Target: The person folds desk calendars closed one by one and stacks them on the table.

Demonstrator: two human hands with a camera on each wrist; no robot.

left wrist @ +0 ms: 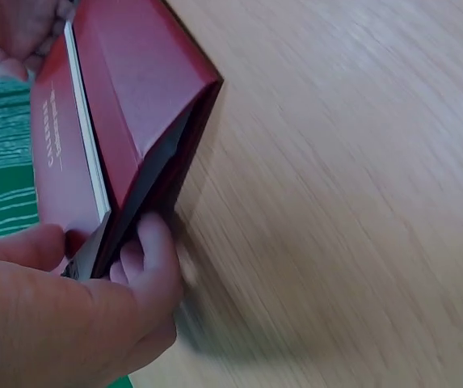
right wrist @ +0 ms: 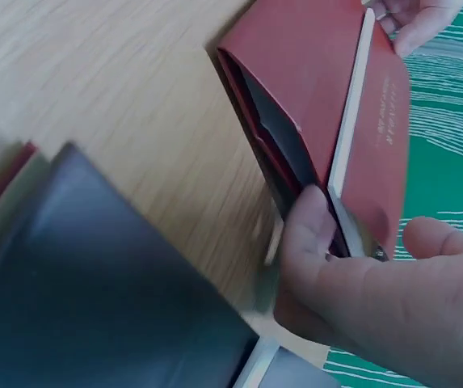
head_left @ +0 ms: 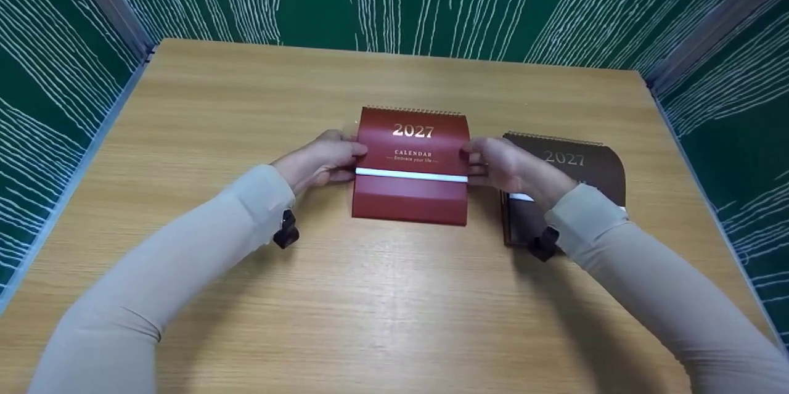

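A red 2027 desk calendar (head_left: 413,141) faces up at the middle of the table, spiral binding at its far edge, a white band across its front. My left hand (head_left: 323,158) pinches its left side, thumb on the front cover and fingers behind the edge. On the opposite side my right hand (head_left: 502,163) grips the calendar in the same manner. Both wrist views show a hollow gap in the side of the folded red cover (left wrist: 158,81). Whether its base touches the wood is unclear.
A dark brown 2027 calendar (head_left: 598,172) lies to the right, partly hidden under my right forearm. The wooden table (head_left: 246,92) is bounded by green panels with white streaks (head_left: 320,5) at the back and sides.
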